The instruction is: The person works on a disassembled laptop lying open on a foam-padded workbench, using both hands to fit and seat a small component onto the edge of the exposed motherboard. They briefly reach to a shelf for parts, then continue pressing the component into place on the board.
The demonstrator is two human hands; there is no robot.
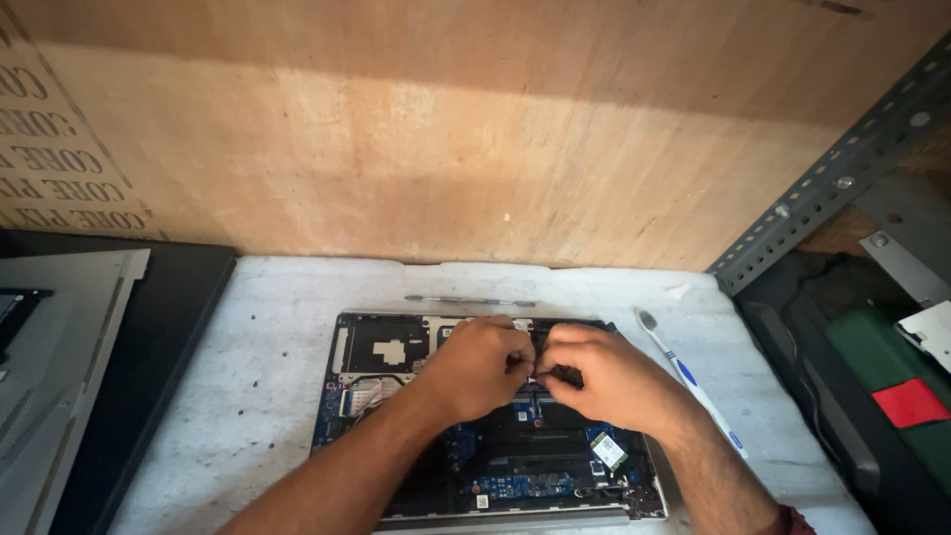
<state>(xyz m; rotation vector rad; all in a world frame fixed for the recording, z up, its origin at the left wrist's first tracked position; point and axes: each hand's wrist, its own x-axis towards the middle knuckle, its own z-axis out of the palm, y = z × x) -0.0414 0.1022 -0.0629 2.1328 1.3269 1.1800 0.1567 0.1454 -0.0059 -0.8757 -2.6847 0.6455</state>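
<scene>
A small part inside the opened laptop (pixel 495 436) is pinched by the left hand (pixel 477 365) and right hand (pixel 602 374), fingertips pressed together.

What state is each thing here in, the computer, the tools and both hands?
Laptop: opened, circuit boards exposed.
Left hand: fingertips pinched on a part inside.
Right hand: pinching beside it.
Toothbrush: lying flat, untouched.
Metal pry tool: lying flat behind the laptop.

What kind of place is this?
Probably a small electronics repair bench: an opened laptop with its circuit boards bare lies on a worn white worktop, a toothbrush and a thin metal pry tool beside it.
</scene>
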